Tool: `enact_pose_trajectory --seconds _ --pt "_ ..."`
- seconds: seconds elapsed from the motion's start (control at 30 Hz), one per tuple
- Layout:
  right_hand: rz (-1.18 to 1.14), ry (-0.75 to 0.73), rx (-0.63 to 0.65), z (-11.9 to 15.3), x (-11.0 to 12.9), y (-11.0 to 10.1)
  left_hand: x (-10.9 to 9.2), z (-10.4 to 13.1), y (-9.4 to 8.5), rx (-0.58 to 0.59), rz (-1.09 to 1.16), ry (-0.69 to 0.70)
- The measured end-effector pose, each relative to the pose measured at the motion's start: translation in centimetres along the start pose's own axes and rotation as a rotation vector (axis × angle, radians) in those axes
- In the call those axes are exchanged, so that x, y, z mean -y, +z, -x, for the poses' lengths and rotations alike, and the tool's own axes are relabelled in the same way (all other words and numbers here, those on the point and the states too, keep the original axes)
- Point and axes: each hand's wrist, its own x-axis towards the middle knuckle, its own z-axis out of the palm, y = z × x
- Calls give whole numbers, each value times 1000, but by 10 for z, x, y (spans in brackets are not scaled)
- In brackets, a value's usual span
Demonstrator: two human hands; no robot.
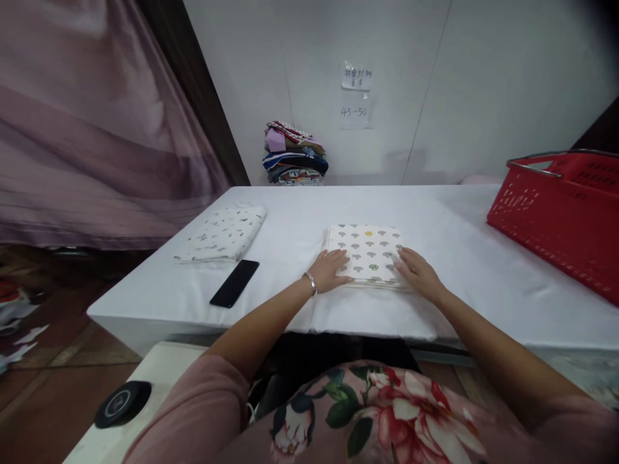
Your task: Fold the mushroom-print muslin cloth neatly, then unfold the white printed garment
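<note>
Head view: we had the folded patterned cloth (370, 252) flat on the white-covered table (294, 225), near its front edge and straight ahead of us. Left hand (331, 268) lay on the cloth's left side, right hand (418, 273) on its right; fingers extended, both unclenched. Couldn't tell if we pressed. Black phone (235, 283) and a second folded cloth (226, 234) sat to our left, red basket (561, 219) far right.
</note>
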Motion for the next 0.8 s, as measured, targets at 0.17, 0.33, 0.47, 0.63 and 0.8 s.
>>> enact_pose_trajectory --seconds 0.17,0.33,0.47,0.63,0.8 --pt "79 -288 80 28 11 -3 14 19 6 -18 -49 129" --pt "182 -360 139 31 11 3 16 21 6 -2 -73 126" --pt "172 -406 139 27 18 9 16 25 10 -92 6 134" --pt "148 -415 171 17 36 17 15 26 17 -175 77 98" --pt "137 -422 157 8 49 24 14 23 17 -187 79 88"
